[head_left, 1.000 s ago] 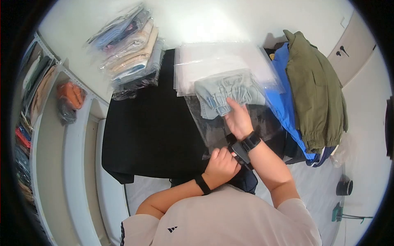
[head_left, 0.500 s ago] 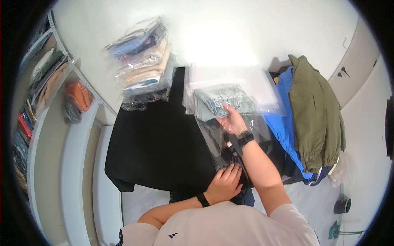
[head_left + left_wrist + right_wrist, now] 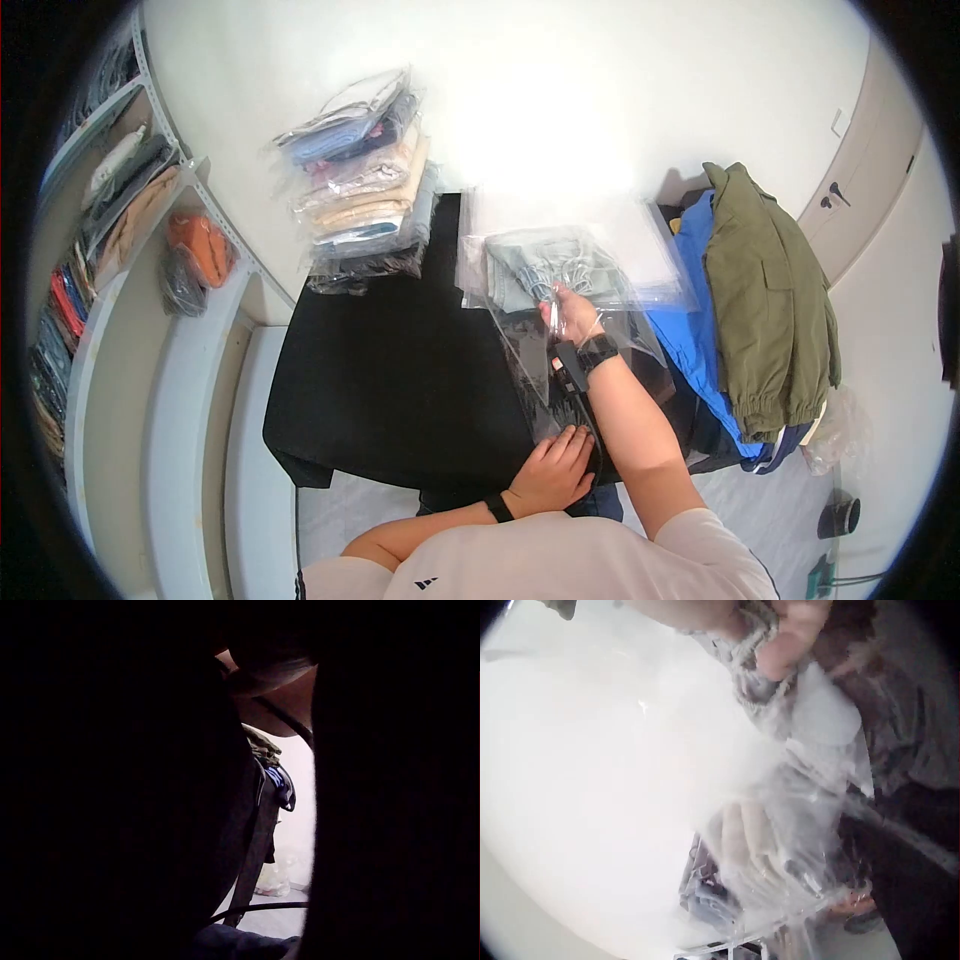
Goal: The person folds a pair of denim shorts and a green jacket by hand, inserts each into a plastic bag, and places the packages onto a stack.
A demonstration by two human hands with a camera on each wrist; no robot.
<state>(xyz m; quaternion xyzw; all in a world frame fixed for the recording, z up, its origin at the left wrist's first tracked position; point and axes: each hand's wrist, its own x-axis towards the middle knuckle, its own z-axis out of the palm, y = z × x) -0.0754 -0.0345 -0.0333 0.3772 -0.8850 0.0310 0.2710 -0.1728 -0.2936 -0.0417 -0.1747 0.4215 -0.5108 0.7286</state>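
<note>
Light blue folded jeans point(image 3: 510, 275) with a gathered elastic waist lie towards the back of the black table, at the front of the pale plastic sheets. My right hand point(image 3: 572, 315) pinches their waistband; in the right wrist view its fingers point(image 3: 780, 656) close over the gathered denim. A clear plastic bag point(image 3: 640, 335) spreads around my right hand and wrist. Near the table's front edge, my left hand point(image 3: 553, 468) lies with fingers extended, fingertips at the bag's near end. The left wrist view is mostly dark.
A tall stack of bagged folded clothes point(image 3: 375, 185) stands at the back left. Pale plastic sheets point(image 3: 620, 225) lie at the back. An olive garment point(image 3: 765, 290) and a blue one point(image 3: 690, 330) are piled on the right. Shelves point(image 3: 200, 400) line the left.
My right hand has drawn the jeans slightly nearer, with the bag now spread over the wrist. My left hand has gone from curled at the right wrist to flat at the table edge.
</note>
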